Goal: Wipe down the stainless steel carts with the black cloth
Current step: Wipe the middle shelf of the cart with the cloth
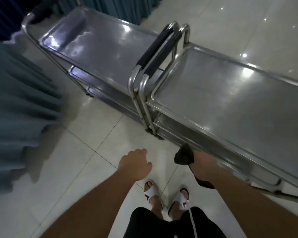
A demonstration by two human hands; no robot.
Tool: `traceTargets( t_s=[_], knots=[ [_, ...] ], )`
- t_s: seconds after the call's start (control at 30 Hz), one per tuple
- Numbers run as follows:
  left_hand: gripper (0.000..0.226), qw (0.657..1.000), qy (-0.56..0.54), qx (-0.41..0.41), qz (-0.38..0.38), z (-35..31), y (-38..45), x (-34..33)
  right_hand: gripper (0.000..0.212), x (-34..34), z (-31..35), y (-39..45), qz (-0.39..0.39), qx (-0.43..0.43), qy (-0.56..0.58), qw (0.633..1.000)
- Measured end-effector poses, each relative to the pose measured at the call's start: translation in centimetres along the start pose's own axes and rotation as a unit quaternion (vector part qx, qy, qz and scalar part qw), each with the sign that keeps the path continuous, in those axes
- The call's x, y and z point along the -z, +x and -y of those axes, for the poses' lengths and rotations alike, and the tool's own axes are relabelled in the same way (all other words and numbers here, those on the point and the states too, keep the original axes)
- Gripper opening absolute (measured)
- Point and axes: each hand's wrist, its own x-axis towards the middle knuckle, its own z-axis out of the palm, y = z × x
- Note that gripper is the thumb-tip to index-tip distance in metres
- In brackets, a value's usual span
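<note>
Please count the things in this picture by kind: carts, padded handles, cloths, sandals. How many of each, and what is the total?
Stainless steel carts: 2 (left cart, right cart)
Black padded handles: 2
Black cloth: 1, held in the right hand
White sandals: 2
Total: 7

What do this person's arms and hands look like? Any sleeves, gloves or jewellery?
Both forearms are bare as far as the picture shows: no sleeves in view. The left hand and right hand wear no gloves, and no watch, bracelet or ring is visible. Lower down are black shorts with a white drawstring, and white slide sandals.
</note>
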Motion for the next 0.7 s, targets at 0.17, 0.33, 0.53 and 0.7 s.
traceTargets(
  t_s=[0.17,0.33,0.53,0.7],
  knots=[
    [0.055,0.998,0.052,-0.008,0.024,-0.6,3.6,-0.8,0.017,-1.4,-1.9,2.6,-0.008,-0.034,0.043,0.998],
    [0.059,0.999,0.014,-0.011,0.028,-0.4,7.8,-2.0,0.021,-3.7,-2.9,6.2,-0.013,-0.049,0.069,0.996],
    [0.061,0.999,-0.037,-0.019,0.033,2.6,15.6,-3.6,0.015,-7.1,-2.0,12.3,-0.059,-0.082,0.119,0.988],
    [0.063,0.998,-0.061,-0.029,0.011,5.8,23.9,-4.2,0.011,-9.1,-0.4,19.7,-0.131,-0.116,0.144,0.974]
  ],
)
